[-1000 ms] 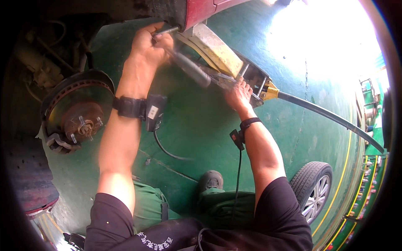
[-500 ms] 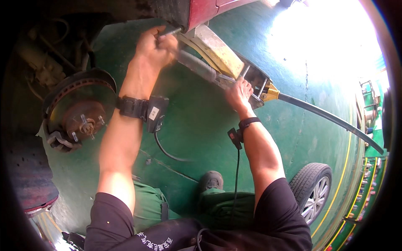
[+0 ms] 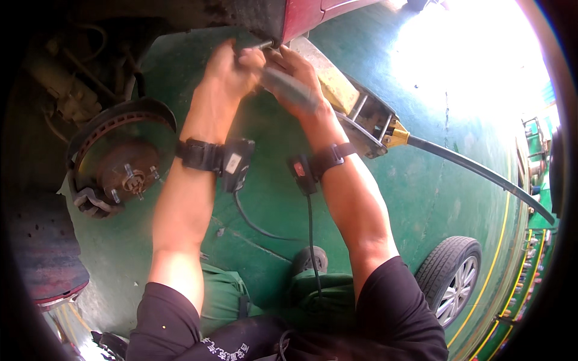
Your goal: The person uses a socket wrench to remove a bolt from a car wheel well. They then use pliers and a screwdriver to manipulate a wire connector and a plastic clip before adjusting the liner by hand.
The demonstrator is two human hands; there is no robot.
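Note:
At the lower corner of the red car body [image 3: 304, 17], my left hand [image 3: 232, 69] is closed round the head end of a tool that looks like a ratchet wrench [image 3: 288, 88]. Its thick grey handle is blurred by motion and slants down to the right. A thin metal shaft [image 3: 262, 45] runs from by my left fingers to the body's underside. Behind the handle is my right hand [image 3: 304, 72], fingers stretched up towards the shaft's tip and the panel edge. The handle crosses it and hides part of the palm. Whether the fingertips touch the panel cannot be made out.
A floor jack [image 3: 376, 123] with a yellow part and a long dark handle [image 3: 481, 168] reaches under the car. A bare brake disc with hub [image 3: 129, 171] hangs at left. A removed wheel [image 3: 451, 280] rests at lower right. Cables hang from both wrist devices.
My right hand has left the handle's far end by the jack and moved up and left, beside my left hand. The left hand stays on the tool. The view has shifted slightly.

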